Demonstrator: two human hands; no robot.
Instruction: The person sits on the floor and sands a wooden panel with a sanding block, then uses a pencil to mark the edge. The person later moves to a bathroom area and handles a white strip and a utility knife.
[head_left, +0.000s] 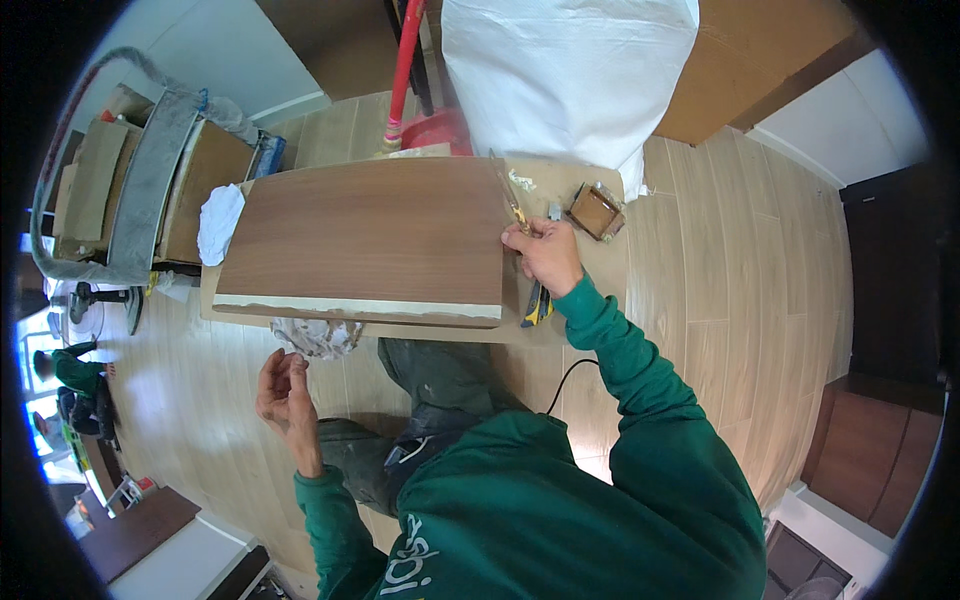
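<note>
A brown wood-grain board [370, 230] lies before me on a cardboard sheet [590, 280], with a pale strip [360, 305] along its near edge. My right hand [550, 257] is closed on a thin, brown-stained tool [518, 215] at the board's right end; its exact kind is unclear. Under that hand lies a yellow-and-black hand tool [538, 307], partly hidden. Beside them stands a small open container [597, 212] with amber-brown contents. My left hand [287, 400] hovers off the near left edge, fingers loosely curled and thumb apart, with nothing visible in it. Crumpled whitish material [318, 337] lies beyond it.
A white crumpled cloth [220, 225] touches the board's left end. Farther left stands a cart [150, 190] loaded with boxes. A white sheet-covered object [570, 80] and a red dustpan [437, 130] are behind the board. A black cable [570, 378] runs near my right arm. Other people [78, 375] are at far left.
</note>
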